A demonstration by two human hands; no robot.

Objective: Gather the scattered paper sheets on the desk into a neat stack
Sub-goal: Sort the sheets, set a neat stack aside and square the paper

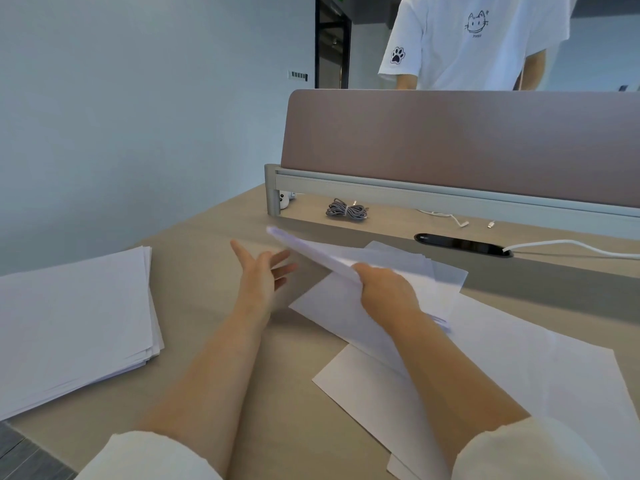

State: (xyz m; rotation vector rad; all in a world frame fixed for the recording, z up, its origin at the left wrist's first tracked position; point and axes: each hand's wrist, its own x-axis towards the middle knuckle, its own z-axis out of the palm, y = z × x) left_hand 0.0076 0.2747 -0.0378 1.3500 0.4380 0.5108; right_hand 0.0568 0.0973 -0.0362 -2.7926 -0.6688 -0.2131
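Leftmost, a thick stack of white sheets (72, 323) lies flat on the tan surface (207, 244). Its edges are roughly squared, with the right-hand edge slightly fanned.

Next, the left hand (258, 275) is held over bare surface. Its fingers (284, 270) are straight, spread and released, holding nothing, with the tips close to a lifted sheaf.

Centre-right, the right hand (384, 289) is grasping the near edge of that thin sheaf of white sheets (311, 252). The sheaf is raised off the surface and tilted, its far end blurred.

Beneath and to the right, loose white sheets (519, 368) overlap at odd angles, unaligned.

Farther back sit a coiled grey cable (346, 210), a black oval cable port (460, 244) and a mauve divider panel (450, 140). A person in a white T-shirt (478, 39) stands behind the panel.
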